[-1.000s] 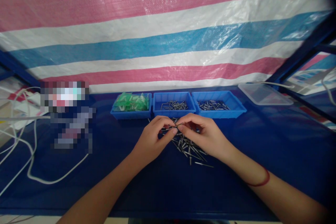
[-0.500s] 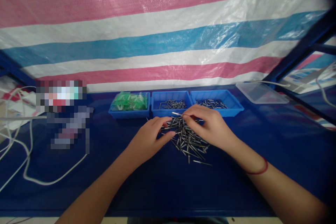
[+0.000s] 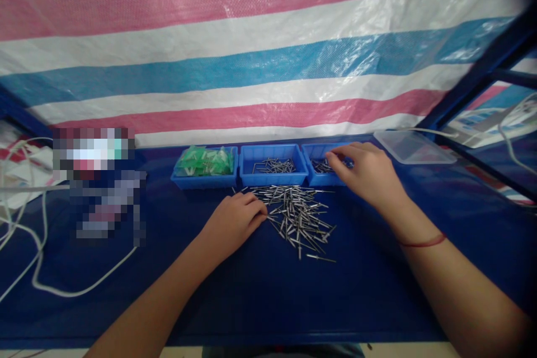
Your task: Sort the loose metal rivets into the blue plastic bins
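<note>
A loose pile of silver blind rivets (image 3: 300,215) lies on the blue tabletop. At its left edge my left hand (image 3: 237,221) is closed, thumb and forefinger pinched at the end of a rivet (image 3: 272,217). My right hand (image 3: 369,173) hovers over the right blue bin (image 3: 316,180), thumb and forefinger slightly apart, with no rivet visible between them. Rivets (image 3: 321,166) lie in that bin, partly hidden by the hand. The middle blue bin (image 3: 271,180) holds more rivets (image 3: 277,166).
Left of these, another blue bin (image 3: 205,182) is full of green-and-clear packets (image 3: 203,161). A translucent plastic lid (image 3: 415,148) lies at the back right. White cables (image 3: 62,292) loop across the left side. A striped tarp (image 3: 251,72) hangs behind.
My right hand has moved from the pile to the right bin, and the rivet it held is out of sight. My left fingers have closed at the pile's edge.
</note>
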`<state>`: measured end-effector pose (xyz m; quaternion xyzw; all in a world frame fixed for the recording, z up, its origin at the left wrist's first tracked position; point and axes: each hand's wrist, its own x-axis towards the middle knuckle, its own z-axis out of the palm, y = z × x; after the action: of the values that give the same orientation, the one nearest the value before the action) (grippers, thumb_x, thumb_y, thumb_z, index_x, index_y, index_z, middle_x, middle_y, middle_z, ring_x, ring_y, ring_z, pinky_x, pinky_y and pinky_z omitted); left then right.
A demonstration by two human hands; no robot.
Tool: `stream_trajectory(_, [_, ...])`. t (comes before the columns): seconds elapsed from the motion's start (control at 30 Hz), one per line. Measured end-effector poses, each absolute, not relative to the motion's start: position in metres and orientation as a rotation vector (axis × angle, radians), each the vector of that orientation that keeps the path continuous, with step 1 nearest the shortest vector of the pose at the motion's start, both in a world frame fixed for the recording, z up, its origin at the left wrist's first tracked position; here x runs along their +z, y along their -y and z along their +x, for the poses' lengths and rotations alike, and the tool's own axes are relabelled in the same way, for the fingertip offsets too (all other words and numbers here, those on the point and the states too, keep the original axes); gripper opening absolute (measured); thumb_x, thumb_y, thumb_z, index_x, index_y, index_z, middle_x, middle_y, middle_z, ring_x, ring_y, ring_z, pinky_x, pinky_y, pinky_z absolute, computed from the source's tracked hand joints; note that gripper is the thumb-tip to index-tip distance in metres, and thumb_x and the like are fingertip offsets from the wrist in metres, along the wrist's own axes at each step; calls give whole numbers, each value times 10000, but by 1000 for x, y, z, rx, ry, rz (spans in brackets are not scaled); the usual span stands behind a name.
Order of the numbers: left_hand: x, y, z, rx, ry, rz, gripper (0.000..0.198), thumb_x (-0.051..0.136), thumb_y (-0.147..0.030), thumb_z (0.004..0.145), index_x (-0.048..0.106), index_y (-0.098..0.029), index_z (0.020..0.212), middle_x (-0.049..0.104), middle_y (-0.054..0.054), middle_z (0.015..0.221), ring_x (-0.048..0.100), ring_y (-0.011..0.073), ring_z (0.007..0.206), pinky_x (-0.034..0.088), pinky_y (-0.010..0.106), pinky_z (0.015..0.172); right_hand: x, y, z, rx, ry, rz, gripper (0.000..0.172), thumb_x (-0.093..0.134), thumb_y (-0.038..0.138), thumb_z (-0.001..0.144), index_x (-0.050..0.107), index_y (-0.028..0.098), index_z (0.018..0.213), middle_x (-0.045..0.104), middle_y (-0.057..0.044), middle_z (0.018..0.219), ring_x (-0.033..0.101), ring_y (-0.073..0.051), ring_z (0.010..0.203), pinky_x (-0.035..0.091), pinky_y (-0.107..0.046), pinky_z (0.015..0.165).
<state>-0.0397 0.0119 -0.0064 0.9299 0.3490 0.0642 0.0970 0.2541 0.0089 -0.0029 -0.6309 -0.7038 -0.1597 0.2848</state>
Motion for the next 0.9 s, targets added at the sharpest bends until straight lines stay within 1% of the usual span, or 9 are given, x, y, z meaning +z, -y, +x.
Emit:
stream_trajectory(0.1, [-7,-11,-38,175,-1039,2762,170,523,-276,933,663,-189,976,646,55,986,595,199,915,440,316,790,2,-4,242,-364,1887,-1609,259,503,325,892,707,174,841,706,-81,784,627,-240,746,442,-362,724])
stream_trajectory(0.2, [-5,-10,-37,202,-1053,2755,178,508,-271,939,659,-178,949,639,62,980,593,202,908,441,327,810,4,2,226,-218,1927,-1520,212,512,275,884,694,183,828,707,-65,788,627,-224,748,449,-360,742])
stream_trajectory(0.33, [-4,-10,-36,429,-1077,2621,174,470,-261,951,618,-170,936,639,53,959,590,187,888,440,310,811,1,10,201,34,2049,-1325,146,539,189,849,685,197,850,717,-46,843,635,-196,778,461,-361,793])
stream_trajectory(0.43, [-3,-9,-33,581,-1091,2463,145,480,-254,941,601,-178,919,649,35,919,594,169,840,441,282,774,-4,16,183,236,2076,-1232,113,605,203,817,682,199,899,714,-38,856,636,-188,816,474,-355,805])
stream_trajectory(0.5, [-2,-7,-31,647,-1103,2366,126,502,-256,927,603,-182,918,651,21,890,592,154,790,441,265,747,-6,20,174,367,2033,-1212,107,639,249,811,680,202,898,711,-36,853,633,-181,811,485,-334,776])
stream_trajectory(0.6, [-3,-5,-29,719,-1106,2273,111,540,-271,907,607,-185,924,648,1,848,577,133,731,437,246,719,-8,24,164,540,1897,-1222,105,624,292,836,681,206,853,702,-26,828,611,-148,712,484,-287,677])
stream_trajectory(0.7, [-4,-3,-27,746,-1088,2228,126,564,-304,894,605,-185,902,642,-9,826,563,123,713,431,236,698,-9,26,159,658,1745,-1235,146,607,320,850,681,198,818,684,-17,773,572,-128,638,454,-259,588])
stream_trajectory(0.8, [-4,-2,-27,721,-1062,2219,145,579,-323,884,599,-182,860,634,-14,808,549,119,705,427,233,680,-8,27,157,719,1675,-1231,183,605,347,846,676,186,796,654,-11,711,541,-123,607,428,-257,553])
stream_trajectory(0.9, [-4,-1,-27,695,-1054,2217,154,579,-338,882,602,-185,877,626,-17,798,536,116,689,427,233,661,-7,29,156,734,1664,-1221,183,599,341,844,667,180,787,633,-10,688,513,-118,586,413,-258,537])
